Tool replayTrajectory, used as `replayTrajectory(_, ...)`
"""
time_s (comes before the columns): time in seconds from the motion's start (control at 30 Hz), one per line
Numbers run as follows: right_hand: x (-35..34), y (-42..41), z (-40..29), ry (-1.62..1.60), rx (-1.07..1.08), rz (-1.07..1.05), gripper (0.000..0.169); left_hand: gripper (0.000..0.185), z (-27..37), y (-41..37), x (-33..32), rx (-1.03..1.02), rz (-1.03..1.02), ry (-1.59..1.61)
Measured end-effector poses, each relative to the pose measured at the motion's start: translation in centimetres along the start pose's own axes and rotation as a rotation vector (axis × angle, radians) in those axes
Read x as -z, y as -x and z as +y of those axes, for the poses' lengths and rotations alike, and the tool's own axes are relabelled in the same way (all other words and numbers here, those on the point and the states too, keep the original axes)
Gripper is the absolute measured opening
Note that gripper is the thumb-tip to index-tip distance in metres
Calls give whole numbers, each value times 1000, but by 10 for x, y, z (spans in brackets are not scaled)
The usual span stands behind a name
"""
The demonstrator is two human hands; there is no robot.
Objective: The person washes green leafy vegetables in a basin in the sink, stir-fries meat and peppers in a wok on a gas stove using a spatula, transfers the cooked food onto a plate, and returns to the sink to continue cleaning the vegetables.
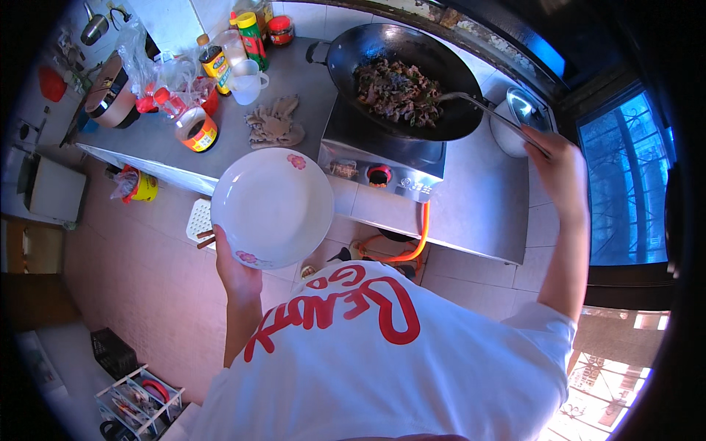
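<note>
My left hand (238, 267) grips the near-left rim of a white plate (270, 209) with pink flowers, and nothing lies on it. A pair of wooden chopsticks (206, 239) sticks out on the left side of that hand. My right hand (554, 160) is closed around the handle of a metal spatula (507, 122). Its head rests among cooked sliced meat with green bits (397, 91) inside a black wok (463, 118). Under the wok stands a steel gas stove (380, 160) with a red-ringed knob.
Left of the stove lie a folded cloth (274, 122), a plastic measuring jug (245, 82), a sauce bottle (215, 63) and a large sauce jar (197, 130). A white pot with a glass lid (510, 124) stands to the right. An orange gas hose (423, 231) hangs below the counter edge.
</note>
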State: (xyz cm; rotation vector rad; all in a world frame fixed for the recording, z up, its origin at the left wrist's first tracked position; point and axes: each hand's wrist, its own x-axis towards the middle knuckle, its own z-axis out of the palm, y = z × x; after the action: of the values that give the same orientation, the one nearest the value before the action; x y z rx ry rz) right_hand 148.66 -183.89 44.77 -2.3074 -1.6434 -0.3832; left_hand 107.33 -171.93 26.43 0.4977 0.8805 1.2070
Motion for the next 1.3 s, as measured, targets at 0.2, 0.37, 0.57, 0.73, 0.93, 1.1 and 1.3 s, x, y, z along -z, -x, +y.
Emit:
replayTrajectory(0.2,-28,6,-8,190,70,-88,24,56,-3,-8,0,8,-15,-38)
replayTrajectory(0.37,-46,-16,-20,100,-71,-48,22,56,5,-4,-12,44,57,-47)
replayTrajectory(0.57,-21,-10,-49,-63,-170,-272,22,54,2,-4,2,25,4,-37)
replayTrajectory(0.73,-58,-31,-36,100,-44,-75,24,52,1,-6,2,22,18,2)
replayTrajectory(0.93,-5,-13,-25,167,-79,-184,18,52,0,-3,7,-8,44,27)
replayTrajectory(1.1,-45,-82,20,513,18,-192,18,52,-2,-6,3,7,43,9)
replayTrajectory(1.3,-3,-172,26,51,-735,-897,19,53,-4,4,-5,-17,78,-8)
